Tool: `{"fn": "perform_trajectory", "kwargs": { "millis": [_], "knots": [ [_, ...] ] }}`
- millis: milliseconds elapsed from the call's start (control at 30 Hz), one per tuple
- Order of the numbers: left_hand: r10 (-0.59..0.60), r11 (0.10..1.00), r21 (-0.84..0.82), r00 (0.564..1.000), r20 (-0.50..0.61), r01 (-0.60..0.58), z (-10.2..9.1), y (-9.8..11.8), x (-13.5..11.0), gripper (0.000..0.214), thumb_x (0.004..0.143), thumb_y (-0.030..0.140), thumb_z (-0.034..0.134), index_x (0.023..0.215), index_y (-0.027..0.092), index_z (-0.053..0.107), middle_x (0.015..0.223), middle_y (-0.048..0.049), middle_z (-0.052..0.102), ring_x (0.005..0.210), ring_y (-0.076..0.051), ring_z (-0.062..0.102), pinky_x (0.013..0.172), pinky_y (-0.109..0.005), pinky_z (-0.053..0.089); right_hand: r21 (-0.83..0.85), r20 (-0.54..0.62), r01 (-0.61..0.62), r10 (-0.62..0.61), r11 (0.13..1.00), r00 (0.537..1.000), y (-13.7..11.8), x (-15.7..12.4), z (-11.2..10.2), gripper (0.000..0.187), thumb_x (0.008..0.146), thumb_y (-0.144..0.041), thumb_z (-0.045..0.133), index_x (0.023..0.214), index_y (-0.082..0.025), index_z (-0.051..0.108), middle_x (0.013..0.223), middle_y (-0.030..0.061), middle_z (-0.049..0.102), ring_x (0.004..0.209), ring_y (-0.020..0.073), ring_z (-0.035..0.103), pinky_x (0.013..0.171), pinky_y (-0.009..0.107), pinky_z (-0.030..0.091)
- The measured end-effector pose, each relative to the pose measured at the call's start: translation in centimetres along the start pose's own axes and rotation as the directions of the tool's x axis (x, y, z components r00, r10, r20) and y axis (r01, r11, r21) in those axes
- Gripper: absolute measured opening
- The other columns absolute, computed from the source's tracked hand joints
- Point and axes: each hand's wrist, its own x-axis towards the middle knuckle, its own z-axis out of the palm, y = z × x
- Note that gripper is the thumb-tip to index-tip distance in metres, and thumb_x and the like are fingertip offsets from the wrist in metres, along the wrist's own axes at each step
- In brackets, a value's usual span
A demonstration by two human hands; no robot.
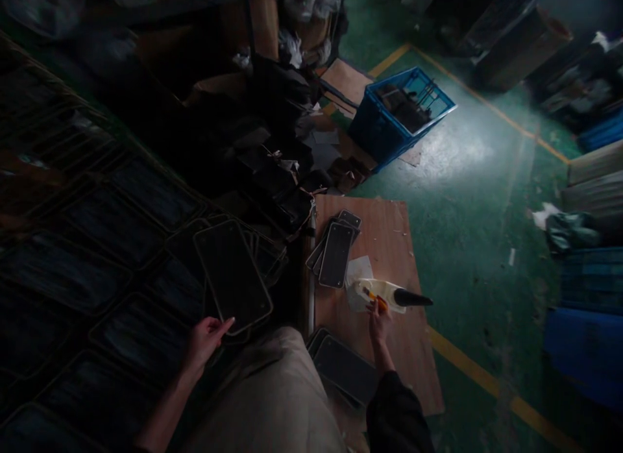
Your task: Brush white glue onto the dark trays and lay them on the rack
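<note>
With thumb and fingers closed on its near edge, my left hand (207, 342) grips a dark rectangular panel (233, 274) with a thin pale rim and small dots at its corners. Other dark panels lie beneath it. My right hand (379, 320) is closed around a small orange-handled brush (382, 304), its head inside a whitish, open container (389, 292) with a black tapered end. That container lies on its side on a pale sheet (360, 269) on the wooden board (394, 239). Beside it rests a small stack of narrow dark panels (335, 255).
Rows of dark panels (97, 278) cover the left side. More panels (345, 368) lie on the board's near end, by my knee (287, 381). A blue crate (389, 125) holding dark pieces stands on the green floor beyond. Dark bags (277, 161) and wrapped bundles crowd the back.
</note>
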Motion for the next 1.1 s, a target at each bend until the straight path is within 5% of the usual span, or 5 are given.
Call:
{"fn": "perform_trajectory", "kwargs": {
  "millis": [233,433,833,1100],
  "knots": [
    [-0.044,0.998,-0.053,0.999,0.015,0.045,-0.2,1.4,-0.8,0.058,0.043,0.067,0.077,0.057,0.017,0.05,0.051,0.0042,0.051,0.048,-0.012,0.051,0.044,-0.022,0.045,-0.317,0.055,0.027,-0.01,0.948,0.998,1.4,3.5,3.0,0.042,0.083,-0.031,0.039,0.113,-0.013,0.063,0.094,0.012,0.067,0.077,0.0217,0.059,0.069,0.03,0.039],
    [-0.03,0.998,-0.055,1.0,0.008,0.031,-0.1,1.6,-0.9,0.058,0.045,0.066,0.077,0.058,0.018,0.048,0.05,0.0056,0.05,0.048,-0.012,0.053,0.045,-0.022,0.048,-0.461,0.077,0.021,0.016,0.887,0.997,1.9,4.5,4.3,0.043,0.088,-0.026,0.033,0.117,-0.011,0.061,0.093,0.0126,0.064,0.075,0.0201,0.055,0.067,0.03,0.035],
    [-0.012,0.999,-0.043,1.0,-0.007,0.012,0.3,2.4,-1.0,0.062,0.041,0.07,0.075,0.055,0.018,0.046,0.05,0.0063,0.047,0.046,-0.011,0.051,0.043,-0.022,0.046,-0.507,0.163,0.112,-0.032,0.855,0.986,1.6,2.9,2.6,0.043,0.091,-0.031,0.032,0.118,-0.017,0.062,0.083,0.0087,0.066,0.07,0.0201,0.056,0.062,0.029,0.034],
    [-0.008,0.995,-0.102,1.0,0.019,0.01,0.4,1.9,-0.8,0.061,0.04,0.069,0.076,0.057,0.018,0.048,0.051,0.0057,0.049,0.047,-0.011,0.052,0.044,-0.022,0.045,-0.448,0.221,0.22,-0.131,0.866,0.966,1.2,1.5,0.3,0.041,0.091,-0.036,0.034,0.11,-0.02,0.066,0.095,0.0085,0.068,0.07,0.0182,0.058,0.062,0.027,0.036]
  ]
}}
